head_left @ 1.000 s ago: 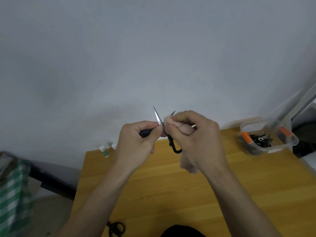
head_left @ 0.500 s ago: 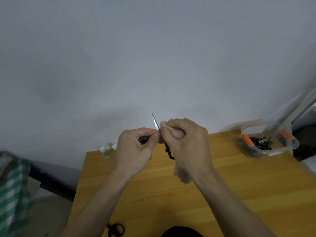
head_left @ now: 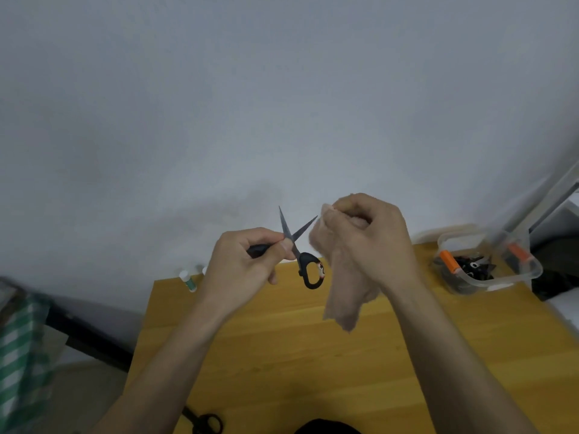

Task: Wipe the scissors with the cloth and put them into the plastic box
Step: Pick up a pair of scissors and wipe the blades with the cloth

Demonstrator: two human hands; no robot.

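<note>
Pulled away from the blades since half a second ago: right hand, now up and to the right with the cloth bunched in curled fingers, its loose end hanging toward the desk. Blades, covered by the cloth before, now bare and spread in a V.

Held above the far edge of the desk, well short of the wall: scissors, points up, one black handle clamped inside the left hand, thumb pressed beside the pivot, the other handle loop hanging free below. One blade tip just beside the cloth, contact hard to judge.

Open air between the hands and the wall, bare wood below and toward the near edge. Far right corner of the desk: clear plastic box with orange clips, dark scissors already inside, well apart from the held pair. Past the far left corner: small green-and-white bottle. At the near edge: second pair of scissors, black, lying flat. Off the left side: green checked fabric.
</note>
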